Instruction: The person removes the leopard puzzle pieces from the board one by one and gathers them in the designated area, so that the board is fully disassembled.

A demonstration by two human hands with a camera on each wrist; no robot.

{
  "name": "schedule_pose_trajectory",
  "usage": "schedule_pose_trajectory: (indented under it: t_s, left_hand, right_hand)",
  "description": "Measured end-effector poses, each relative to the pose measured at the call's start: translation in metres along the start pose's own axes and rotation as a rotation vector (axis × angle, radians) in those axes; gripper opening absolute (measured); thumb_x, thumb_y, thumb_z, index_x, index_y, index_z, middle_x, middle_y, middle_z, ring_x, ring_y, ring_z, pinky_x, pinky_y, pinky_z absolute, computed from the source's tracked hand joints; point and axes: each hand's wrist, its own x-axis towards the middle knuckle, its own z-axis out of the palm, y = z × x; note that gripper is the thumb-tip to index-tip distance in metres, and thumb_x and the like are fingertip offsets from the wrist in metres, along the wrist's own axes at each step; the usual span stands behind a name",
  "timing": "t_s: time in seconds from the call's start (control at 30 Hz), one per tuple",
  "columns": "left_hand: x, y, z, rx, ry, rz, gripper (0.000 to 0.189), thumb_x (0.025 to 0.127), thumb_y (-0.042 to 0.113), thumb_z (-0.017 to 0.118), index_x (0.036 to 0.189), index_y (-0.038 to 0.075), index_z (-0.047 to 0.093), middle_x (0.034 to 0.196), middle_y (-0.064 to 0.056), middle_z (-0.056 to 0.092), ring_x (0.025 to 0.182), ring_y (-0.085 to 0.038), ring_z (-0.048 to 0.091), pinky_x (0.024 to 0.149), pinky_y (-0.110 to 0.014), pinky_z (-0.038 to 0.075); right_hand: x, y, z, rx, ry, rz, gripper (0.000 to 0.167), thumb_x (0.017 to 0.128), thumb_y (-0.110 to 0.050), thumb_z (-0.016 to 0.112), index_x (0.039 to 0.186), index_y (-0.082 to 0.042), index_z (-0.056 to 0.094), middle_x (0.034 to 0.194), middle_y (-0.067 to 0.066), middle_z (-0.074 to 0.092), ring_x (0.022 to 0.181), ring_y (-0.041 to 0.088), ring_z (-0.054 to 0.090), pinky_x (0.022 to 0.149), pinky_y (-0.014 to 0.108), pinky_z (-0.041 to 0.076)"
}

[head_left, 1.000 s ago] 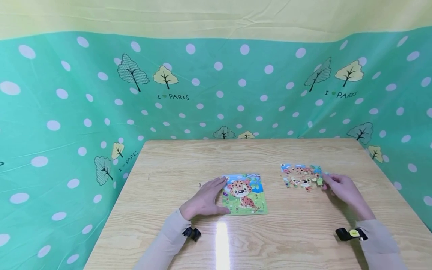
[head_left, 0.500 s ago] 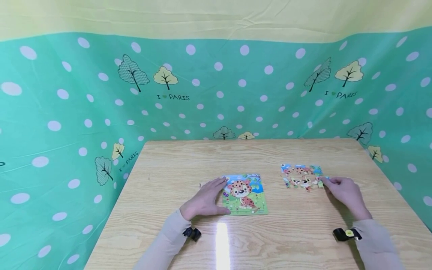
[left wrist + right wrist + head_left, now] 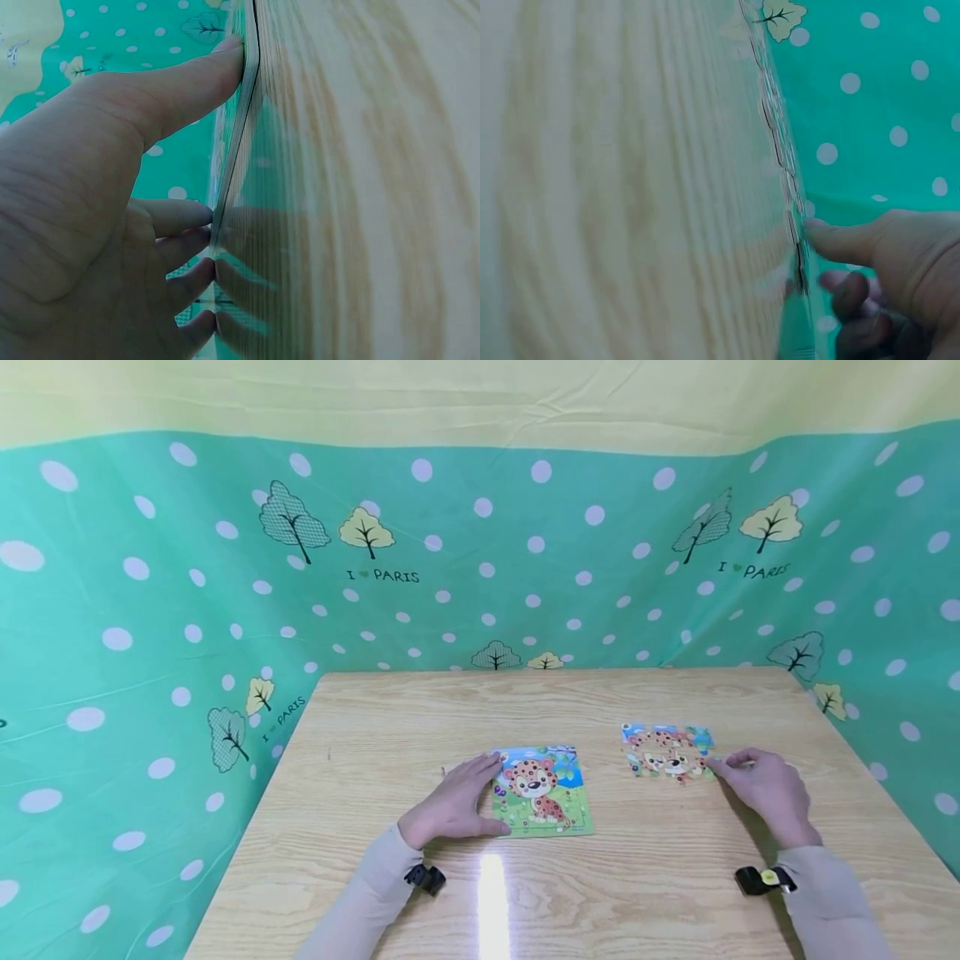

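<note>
A square puzzle board point(image 3: 543, 793) with a spotted leopard cub picture lies flat on the table. My left hand point(image 3: 453, 802) rests at its left side in the head view. The left thumb point(image 3: 202, 86) lies over the board's near edge, and the relaxed fingers touch its side. To the right, several interlocking puzzle pieces point(image 3: 663, 752) with leopard faces lie in a flat group. My right hand point(image 3: 768, 789) is at the group's right edge, thumb and curled fingers meeting at a puzzle piece point(image 3: 715, 769) that they largely hide. In the right wrist view the thumb point(image 3: 836, 238) touches the pieces' edge.
The wooden table point(image 3: 615, 885) carries the board and the pieces, with a strip of bare wood between them. A green dotted curtain point(image 3: 450, 610) hangs behind and at both sides. Light glares on the table near the front.
My right hand has shifted slightly left against the group's right edge, bringing a green and blue bit along. Less of that bit shows now. The left hand and board have stayed in place.
</note>
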Motion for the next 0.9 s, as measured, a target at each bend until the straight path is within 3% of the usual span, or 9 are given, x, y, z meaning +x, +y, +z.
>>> schedule_pose_trajectory:
  t_s: [0.2,0.43,0.7,0.9]
  left_hand:
    - [0.0,0.001,0.0,0.003,0.001,-0.001,0.11,0.082,0.059,0.08,0.163,0.004,0.029,0.17,-0.01,0.021,0.156,-0.031,0.017,0.126,-0.051,0.013]
    - [-0.001,0.001,0.0,-0.017,0.003,-0.001,0.11,0.082,0.057,0.081,0.162,0.003,0.029,0.17,-0.011,0.022,0.156,-0.032,0.017,0.125,-0.052,0.013]
    - [0.0,0.0,0.001,-0.012,0.005,0.003,0.11,0.082,0.059,0.08,0.162,0.004,0.029,0.17,-0.01,0.022,0.156,-0.031,0.017,0.125,-0.052,0.014]
    - [0.0,0.001,0.0,-0.013,0.001,-0.005,0.109,0.082,0.058,0.08,0.163,0.004,0.029,0.17,-0.009,0.021,0.156,-0.031,0.016,0.125,-0.052,0.013]
  right_hand:
    - [-0.001,-0.015,0.01,0.143,0.047,-0.169,0.048,0.103,-0.042,0.064,0.113,0.004,0.071,0.083,0.008,0.067,0.068,0.021,0.055,0.057,0.03,0.043]
    - [-0.007,-0.048,0.029,0.243,-0.049,-0.297,0.036,0.102,-0.035,0.068,0.11,0.0,0.074,0.078,0.006,0.065,0.065,0.018,0.054,0.054,0.028,0.043]
    - [-0.017,-0.089,0.06,0.29,-0.112,-0.404,0.021,0.098,-0.026,0.073,0.102,-0.006,0.076,0.082,0.0,0.067,0.074,0.018,0.059,0.064,0.026,0.049]
    - [-0.03,-0.123,0.08,0.401,-0.26,-0.519,0.01,0.094,-0.018,0.077,0.101,-0.011,0.076,0.087,-0.002,0.07,0.077,0.018,0.064,0.067,0.027,0.056]
